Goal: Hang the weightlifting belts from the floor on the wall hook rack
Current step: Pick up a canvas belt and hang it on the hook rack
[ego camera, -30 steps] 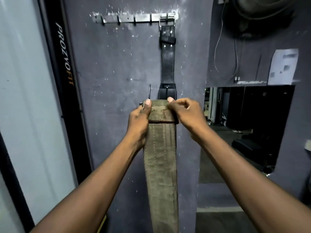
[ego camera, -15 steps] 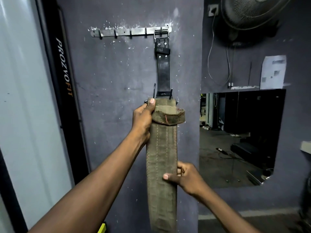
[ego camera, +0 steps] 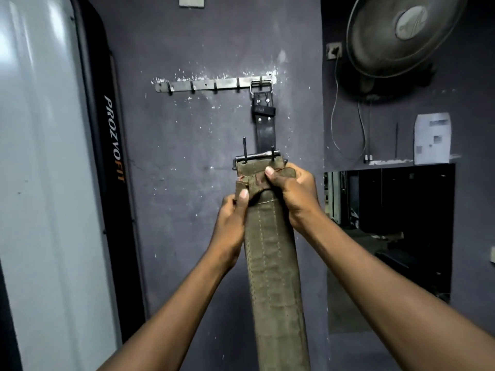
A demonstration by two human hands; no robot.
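Observation:
I hold an olive-green canvas weightlifting belt (ego camera: pixel 273 263) upright in front of the grey wall, its metal buckle (ego camera: pixel 258 158) on top with two prongs pointing up. My left hand (ego camera: pixel 231 223) grips the belt's left edge just below the loop, thumb on the front. My right hand (ego camera: pixel 292 194) grips the loop at the top right, thumb pressing on it. Above, a metal hook rack (ego camera: pixel 214 84) is fixed to the wall. A black leather belt (ego camera: pixel 263 124) hangs by its buckle from the rack's rightmost hook. The other hooks are bare.
A white and black machine panel (ego camera: pixel 112 137) lettered PROZVOFIT stands at the left. At upper right a wall fan (ego camera: pixel 404 33) with hanging cables is mounted. A dark mirror or opening (ego camera: pixel 388 223) lies at the right, a paper sheet (ego camera: pixel 432 137) above it.
My right hand came up from the belt's middle to the loop at the top. My left hand slid slightly lower on the left edge. The view tilted up.

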